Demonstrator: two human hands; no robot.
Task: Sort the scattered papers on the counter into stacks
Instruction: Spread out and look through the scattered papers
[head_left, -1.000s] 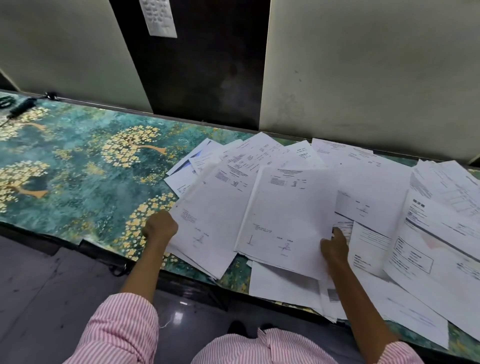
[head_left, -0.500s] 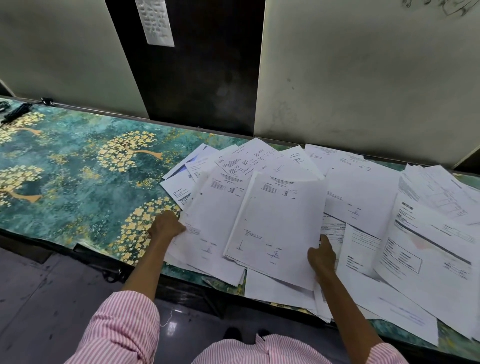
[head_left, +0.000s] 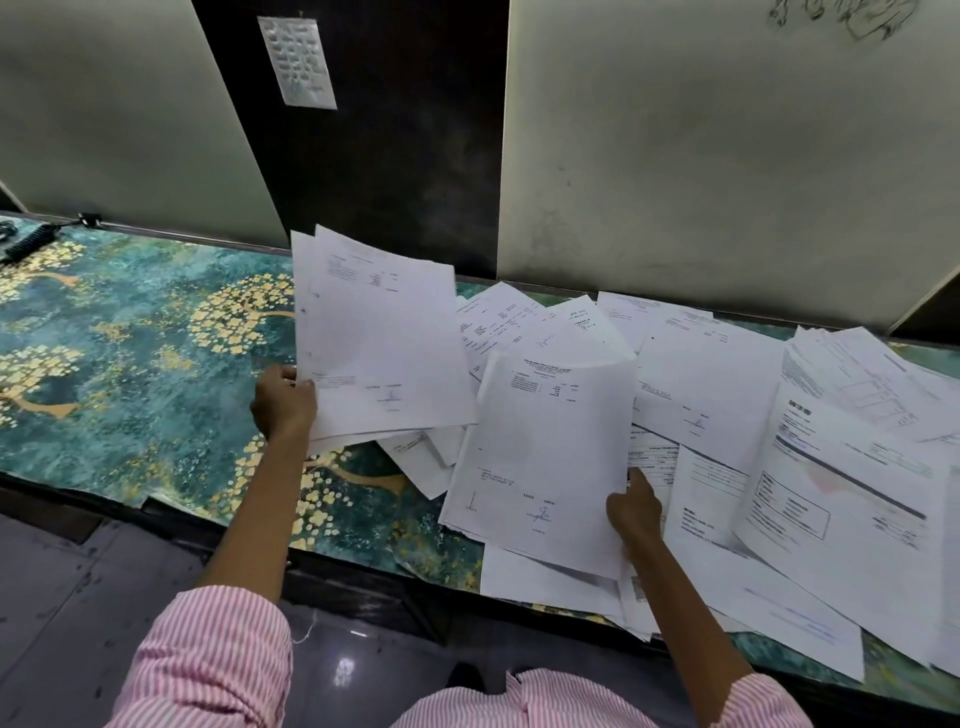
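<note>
**Both hands full at a paper-strewn counter**

A long counter (head_left: 130, 364), covered in teal with a pattern of golden trees, runs from the left edge of the frame to the right. Behind its far edge stand pale wall panels (head_left: 701, 156), split by a dark strip (head_left: 405, 156). The scattered papers (head_left: 727, 395) lie across the counter's right half, overlapping at many angles from the far edge to the near edge. Several sheets hang over the near edge towards the right corner.

A person in pink-striped sleeves (head_left: 208, 660) stands at the near edge. Near the middle of the counter, a sheaf (head_left: 379, 343) of a few white pages is raised off the surface and stands almost upright, its top rising past the far edge in front of the dark strip. Just to the right, a printed sheet (head_left: 545, 457) is lifted clear of the pile, its top edge bowed, its lower end over the near edge.

The left hand (head_left: 283, 402) grips the sheaf at its lower left corner, fingers curled round the edge. The right hand (head_left: 635, 512) pinches the printed sheet low on its right edge, thumb on the face and fingers hidden behind.

A small notice (head_left: 298, 62) is stuck high on the dark strip. A black coiled cord (head_left: 26, 244) lies at the far left corner.
</note>
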